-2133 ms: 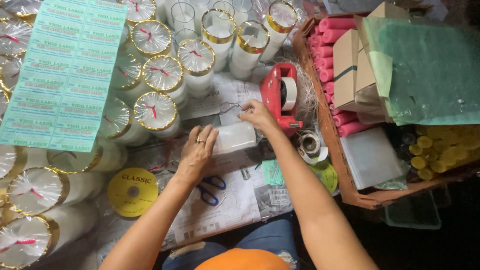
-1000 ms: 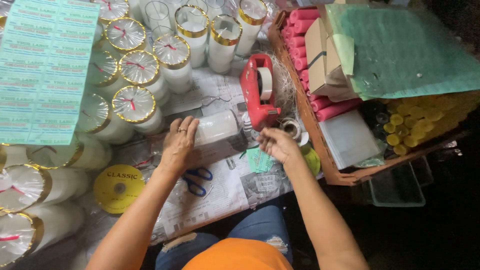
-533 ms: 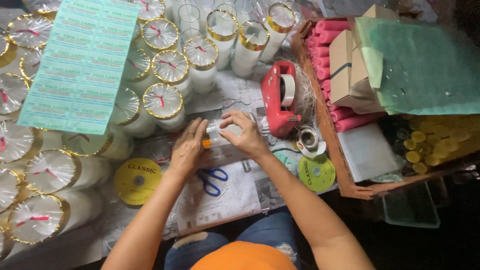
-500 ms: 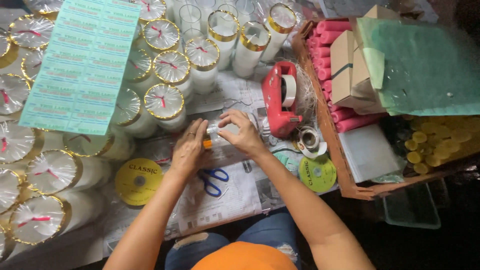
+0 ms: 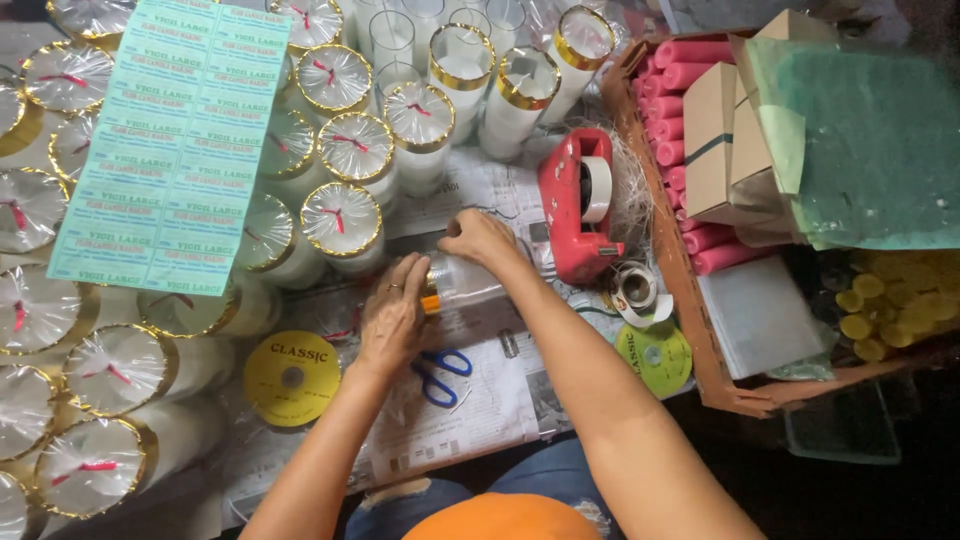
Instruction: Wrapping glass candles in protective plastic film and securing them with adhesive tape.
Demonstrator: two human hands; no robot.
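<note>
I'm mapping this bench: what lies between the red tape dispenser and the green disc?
In the head view, a small tape roll lies on newspaper between the red tape dispenser and the green disc.

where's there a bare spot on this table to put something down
The barest patch is the newspaper in front, between the blue-handled scissors and the green disc. A smaller gap lies below the yellow disc. The wrapped candles crowd the left and back; the tape dispenser and wooden tray fill the right.
</note>
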